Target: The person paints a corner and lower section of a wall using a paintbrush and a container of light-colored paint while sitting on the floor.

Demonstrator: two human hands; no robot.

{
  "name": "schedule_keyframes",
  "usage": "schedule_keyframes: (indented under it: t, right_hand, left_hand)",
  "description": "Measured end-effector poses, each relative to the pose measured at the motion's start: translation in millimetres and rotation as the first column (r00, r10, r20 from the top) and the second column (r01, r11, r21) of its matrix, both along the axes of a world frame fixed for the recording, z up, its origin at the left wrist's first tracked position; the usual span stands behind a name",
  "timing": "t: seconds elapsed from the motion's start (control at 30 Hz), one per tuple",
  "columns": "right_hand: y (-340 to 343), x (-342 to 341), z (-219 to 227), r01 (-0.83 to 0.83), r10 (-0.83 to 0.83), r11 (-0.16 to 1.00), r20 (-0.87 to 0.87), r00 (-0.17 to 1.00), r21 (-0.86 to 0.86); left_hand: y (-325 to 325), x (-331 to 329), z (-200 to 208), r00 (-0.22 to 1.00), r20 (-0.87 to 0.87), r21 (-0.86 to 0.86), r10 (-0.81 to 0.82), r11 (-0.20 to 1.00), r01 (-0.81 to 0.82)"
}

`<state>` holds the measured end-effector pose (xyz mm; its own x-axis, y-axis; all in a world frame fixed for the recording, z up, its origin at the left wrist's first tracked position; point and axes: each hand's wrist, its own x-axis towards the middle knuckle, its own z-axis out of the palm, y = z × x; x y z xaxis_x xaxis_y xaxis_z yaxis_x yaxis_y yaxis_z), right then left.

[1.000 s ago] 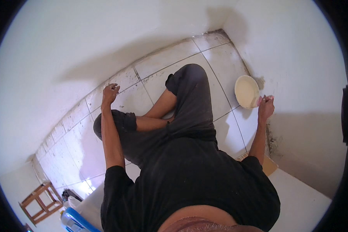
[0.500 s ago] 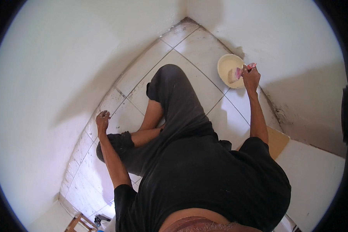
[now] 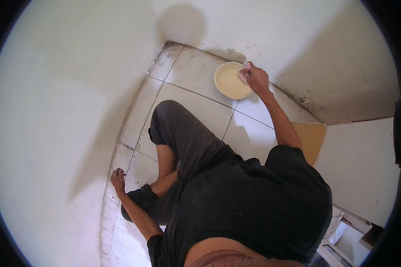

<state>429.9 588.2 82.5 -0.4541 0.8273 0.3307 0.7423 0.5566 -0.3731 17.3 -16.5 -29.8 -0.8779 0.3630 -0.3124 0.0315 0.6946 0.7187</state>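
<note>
My right hand (image 3: 257, 81) is closed round a paintbrush (image 3: 243, 76) with pale, paint-smeared bristles. It holds the brush over the right rim of a round cream-coloured bowl (image 3: 231, 84), which has pale liquid paint in it. The brush's handle is mostly hidden by my fingers. My left hand (image 3: 118, 179) is out to the left near the base of the wall, above the tiles and just beyond my folded knee. Its fingers are curled in, and nothing shows in them.
I sit cross-legged on a white tiled floor (image 3: 196, 113) with dark grout and dirt stains. White walls meet at a corner (image 3: 169, 43) ahead. A tan board (image 3: 309, 138) lies at my right, beside a white panel (image 3: 352, 164). Wooden pieces (image 3: 334, 253) show at the lower right.
The view has turned, so the bowl and corner appear further left. My right hand has turned over, and the brush has moved from inside the bowl up to its right rim. My left hand stays curled.
</note>
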Motion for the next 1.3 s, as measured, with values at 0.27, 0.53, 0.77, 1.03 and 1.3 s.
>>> schedule_keyframes:
  t: [0.27, 0.53, 0.77, 1.03, 1.3]
  right_hand:
    - [-26.0, -16.8, 1.0, -0.181, 0.169, 0.959, -0.073, 0.983, -0.220]
    - [16.8, 38.2, -17.7, 0.235, -0.254, 0.957, -0.099, 0.962, -0.168]
    - [-1.0, 4.8, 15.1, 0.070, -0.068, 0.995, 0.035, 0.997, -0.076]
    - [-31.5, -3.8, -10.8, -0.117, 0.092, 0.980, -0.153, 0.984, -0.161]
    - [9.7, -65.9, 4.1, -0.196, 0.118, 0.977, -0.554, 0.824, -0.083]
  left_hand:
    - [-10.4, -1.2, -3.6, 0.999, 0.017, 0.013, 0.029, 0.999, -0.030]
    - [13.9, -4.9, -4.6, 0.999, -0.009, 0.028, -0.031, 0.999, 0.031]
    - [-24.1, -7.2, -9.2, 0.996, -0.079, 0.048, -0.049, 0.997, 0.053]
    - [9.5, -8.4, -10.6, 0.998, -0.045, 0.040, -0.032, 0.999, 0.033]
    - [10.9, 1.5, 9.9, 0.996, -0.083, -0.002, -0.010, 1.000, 0.009]
